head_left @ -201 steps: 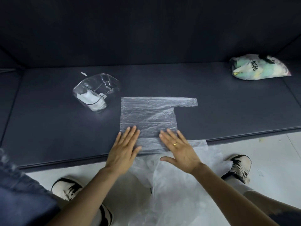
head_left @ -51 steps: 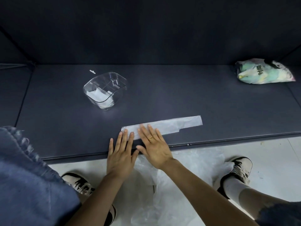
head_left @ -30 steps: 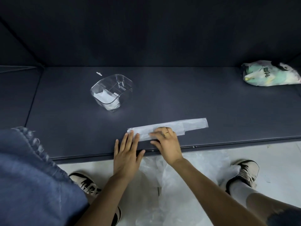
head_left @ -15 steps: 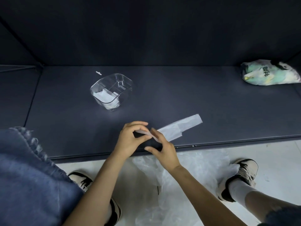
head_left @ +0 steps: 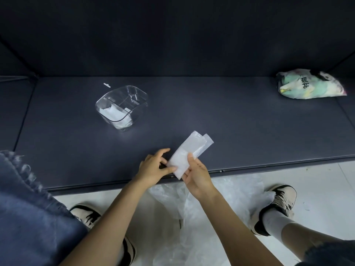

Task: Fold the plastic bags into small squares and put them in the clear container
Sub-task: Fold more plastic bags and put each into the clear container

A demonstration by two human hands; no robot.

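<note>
A folded strip of thin clear plastic bag (head_left: 189, 150) is lifted off the dark mat (head_left: 240, 131), slanting up to the right. My left hand (head_left: 154, 167) pinches its lower left corner with thumb and fingers. My right hand (head_left: 196, 174) holds its lower right edge, thumb on top. The clear container (head_left: 123, 106) stands on the mat to the upper left, apart from both hands, with folded white bags inside.
A pile of loose clear plastic bags (head_left: 201, 217) lies on the white floor between my shoes. A printed, filled bag (head_left: 309, 84) sits at the mat's far right. Blue denim (head_left: 28, 217) fills the lower left. The mat's front edge runs just under my hands.
The flat bag was folded into a long strip on the mat. In the last second both hands picked it up and doubled it over; it now is shorter and tilted.
</note>
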